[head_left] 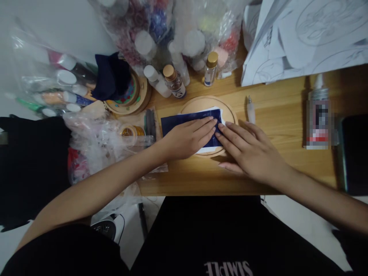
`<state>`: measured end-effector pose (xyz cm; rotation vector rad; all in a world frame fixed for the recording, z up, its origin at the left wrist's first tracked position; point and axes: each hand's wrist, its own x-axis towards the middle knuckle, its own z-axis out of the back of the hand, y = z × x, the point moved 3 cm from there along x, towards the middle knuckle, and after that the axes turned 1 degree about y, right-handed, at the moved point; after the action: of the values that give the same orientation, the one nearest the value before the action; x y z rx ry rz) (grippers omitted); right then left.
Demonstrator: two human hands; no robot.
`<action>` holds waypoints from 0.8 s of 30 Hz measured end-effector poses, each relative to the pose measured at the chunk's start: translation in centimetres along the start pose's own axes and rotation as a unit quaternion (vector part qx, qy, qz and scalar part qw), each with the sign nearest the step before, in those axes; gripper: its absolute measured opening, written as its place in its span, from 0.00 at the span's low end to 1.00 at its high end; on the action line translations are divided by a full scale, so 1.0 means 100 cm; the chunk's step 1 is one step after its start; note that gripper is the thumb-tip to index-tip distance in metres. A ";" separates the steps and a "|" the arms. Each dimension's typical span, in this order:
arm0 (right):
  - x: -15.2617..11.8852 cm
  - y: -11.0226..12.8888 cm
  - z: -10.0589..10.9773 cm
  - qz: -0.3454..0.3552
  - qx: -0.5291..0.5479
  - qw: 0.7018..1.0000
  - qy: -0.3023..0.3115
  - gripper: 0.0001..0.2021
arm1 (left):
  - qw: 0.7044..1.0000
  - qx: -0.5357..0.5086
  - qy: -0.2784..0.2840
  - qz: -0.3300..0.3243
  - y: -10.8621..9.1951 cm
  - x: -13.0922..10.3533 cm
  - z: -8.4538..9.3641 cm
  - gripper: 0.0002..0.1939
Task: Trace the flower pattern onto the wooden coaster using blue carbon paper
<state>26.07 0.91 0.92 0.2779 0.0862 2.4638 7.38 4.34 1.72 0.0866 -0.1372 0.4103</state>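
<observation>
A dark blue sheet [181, 121], likely carbon paper by its look, lies over white paper [211, 150] on a round wooden board [198, 101]. My left hand [191, 138] rests flat across the blue sheet, fingers stretched toward its right end. From the right, my right hand [250, 149] lays its outstretched fingertips on the sheet's right edge, close to the left fingertips. Its thumb is apart, over the board's lower right rim. Neither hand grips anything. Part of the sheet is hidden under the left hand.
Behind the board stand small bottles [175, 82] and plastic bags of supplies [161, 23]. A pen [251, 110] lies to the right, near a glue bottle [318, 115] and a dark device [355, 153]. Printed drawings [304, 42] fill the back right; crumpled plastic bags [97, 142] lie left.
</observation>
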 end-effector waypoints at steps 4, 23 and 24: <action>-0.008 0.008 0.003 -0.002 0.006 1.000 -0.003 0.31 | 1.000 -0.013 0.022 0.009 -0.001 0.000 -0.002 0.20; 0.001 0.001 0.006 -0.014 0.031 0.999 -0.011 0.42 | 0.999 -0.041 0.019 0.009 -0.005 -0.005 0.000 0.19; 0.002 0.000 0.005 -0.015 0.027 0.999 -0.009 0.42 | 0.999 -0.044 0.021 0.010 -0.005 -0.005 0.000 0.19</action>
<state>26.02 1.02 1.43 0.3195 0.1493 2.4314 7.09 3.69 1.59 -0.0103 -0.1146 0.4249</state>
